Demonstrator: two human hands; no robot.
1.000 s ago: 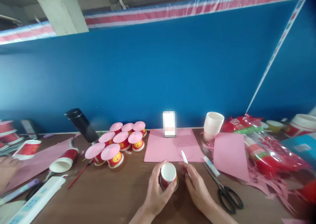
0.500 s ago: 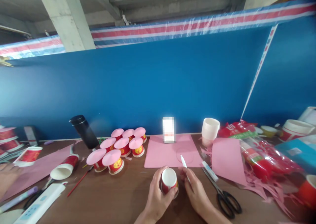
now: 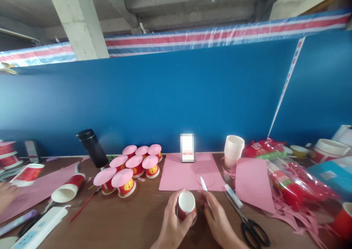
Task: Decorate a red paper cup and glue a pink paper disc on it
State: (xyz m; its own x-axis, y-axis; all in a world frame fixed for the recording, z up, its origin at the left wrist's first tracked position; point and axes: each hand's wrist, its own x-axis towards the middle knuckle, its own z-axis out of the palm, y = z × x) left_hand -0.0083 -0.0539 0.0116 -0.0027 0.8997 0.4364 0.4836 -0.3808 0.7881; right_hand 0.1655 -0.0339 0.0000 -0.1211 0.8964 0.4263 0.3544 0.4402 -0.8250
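Observation:
My left hand is wrapped round a small red paper cup with a white inside, held upright low on the brown table. My right hand sits just right of the cup, fingers closed on a thin white pen-like tool whose tip points up over the edge of a pink paper sheet. A faint circle is drawn on that sheet. Left of the sheet stand several upturned red cups topped with pink paper discs.
Black-handled scissors and a white glue stick lie right of my hands. A white cup stack, another pink sheet, pink scraps and red plastic bags fill the right. A black flask, power strip and another person's hand are left.
The view has tilted upward, so the table and my hands sit lower in the picture. My hands keep the same hold on the cup and the tool.

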